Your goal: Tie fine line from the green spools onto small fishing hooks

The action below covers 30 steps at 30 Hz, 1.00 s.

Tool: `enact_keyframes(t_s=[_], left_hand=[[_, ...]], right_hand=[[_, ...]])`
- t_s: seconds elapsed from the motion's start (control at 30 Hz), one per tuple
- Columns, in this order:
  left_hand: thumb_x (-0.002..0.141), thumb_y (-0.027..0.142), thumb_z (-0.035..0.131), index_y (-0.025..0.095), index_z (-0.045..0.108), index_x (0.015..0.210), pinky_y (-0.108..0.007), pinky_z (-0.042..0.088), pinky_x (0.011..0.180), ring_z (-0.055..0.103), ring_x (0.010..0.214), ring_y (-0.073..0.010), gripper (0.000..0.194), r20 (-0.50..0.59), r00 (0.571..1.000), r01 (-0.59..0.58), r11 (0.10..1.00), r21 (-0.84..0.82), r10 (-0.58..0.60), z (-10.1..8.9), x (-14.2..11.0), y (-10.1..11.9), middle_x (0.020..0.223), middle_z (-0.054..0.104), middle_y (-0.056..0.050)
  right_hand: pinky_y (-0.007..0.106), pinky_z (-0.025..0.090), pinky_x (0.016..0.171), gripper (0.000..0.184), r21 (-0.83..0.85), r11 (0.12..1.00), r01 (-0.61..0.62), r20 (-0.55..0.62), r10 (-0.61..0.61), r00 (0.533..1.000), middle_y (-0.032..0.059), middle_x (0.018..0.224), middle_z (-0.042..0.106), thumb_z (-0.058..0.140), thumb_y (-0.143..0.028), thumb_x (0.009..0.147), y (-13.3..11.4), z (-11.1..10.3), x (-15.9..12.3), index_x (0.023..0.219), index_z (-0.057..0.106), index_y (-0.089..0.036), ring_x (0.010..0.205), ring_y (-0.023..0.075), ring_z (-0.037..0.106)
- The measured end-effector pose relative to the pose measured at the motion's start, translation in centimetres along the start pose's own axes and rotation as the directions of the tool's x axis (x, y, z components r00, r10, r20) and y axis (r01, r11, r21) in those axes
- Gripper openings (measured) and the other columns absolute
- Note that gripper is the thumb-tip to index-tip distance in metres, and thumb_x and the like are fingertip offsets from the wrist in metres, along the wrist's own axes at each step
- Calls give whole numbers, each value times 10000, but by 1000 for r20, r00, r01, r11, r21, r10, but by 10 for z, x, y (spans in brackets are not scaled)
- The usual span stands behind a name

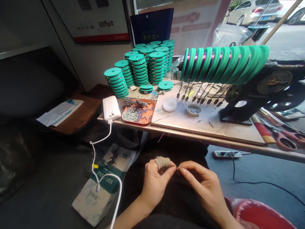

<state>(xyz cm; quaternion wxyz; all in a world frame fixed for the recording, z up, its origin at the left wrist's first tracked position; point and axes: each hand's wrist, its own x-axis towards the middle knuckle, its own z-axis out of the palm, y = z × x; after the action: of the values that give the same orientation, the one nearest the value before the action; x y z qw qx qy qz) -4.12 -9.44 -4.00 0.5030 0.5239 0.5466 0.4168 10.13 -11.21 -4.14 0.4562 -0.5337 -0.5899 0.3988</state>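
Over my lap, my left hand (157,179) is closed in a pinch, with a beige wrap (163,162) around one finger. My right hand (202,183) pinches beside it, fingertips almost touching the left ones. Whatever sits between the fingertips is too small to name. Thin lines (161,137) hang over the table edge above my hands. On the table, a row of green foam spools (222,63) wound with purple line is mounted on a black machine (269,82). Dark weights hang below the spools. A small round dish (193,110) holds grey metal pieces.
An orange tray (152,111) holds small metal parts, beside a white power bank (111,107) with a cable. Stacked green spools (137,68) stand behind. Scissors (284,140) lie at right. Below are a tissue pack (95,200), a power strip (226,154) and a red bucket (259,216).
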Motion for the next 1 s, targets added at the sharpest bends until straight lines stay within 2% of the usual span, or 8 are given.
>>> enact_keyframes(t_s=[0.1,0.23,0.73,1.0], left_hand=[[737,185,638,187,661,706,-270,408,714,573,712,-147,39,-8,984,-169,952,255,177,-2,-3,0,710,661,5],[734,144,644,194,648,697,-273,395,690,569,685,-137,63,28,958,-276,888,369,286,-3,-3,1,692,660,28],[746,126,636,192,621,695,-278,350,686,555,674,-121,84,66,936,-336,828,448,344,-4,-3,-2,691,646,35],[789,133,561,194,597,724,-306,294,671,508,647,-123,96,176,884,-449,683,577,433,-6,-5,-6,675,617,26]], right_hand=[[222,499,606,176,53,995,-90,31,88,996,36,703,653,555,-317,808,1,2,0,737,634,-178,645,157,614],[214,482,618,170,88,988,-123,33,121,992,23,700,641,565,-329,799,0,3,0,732,630,-187,652,150,602],[206,478,588,183,46,994,-103,23,102,995,18,664,637,564,-332,795,1,6,2,708,633,-186,621,146,600],[202,492,597,177,-112,994,-4,54,10,998,31,677,665,553,-303,797,4,3,1,694,635,-185,627,153,624]])
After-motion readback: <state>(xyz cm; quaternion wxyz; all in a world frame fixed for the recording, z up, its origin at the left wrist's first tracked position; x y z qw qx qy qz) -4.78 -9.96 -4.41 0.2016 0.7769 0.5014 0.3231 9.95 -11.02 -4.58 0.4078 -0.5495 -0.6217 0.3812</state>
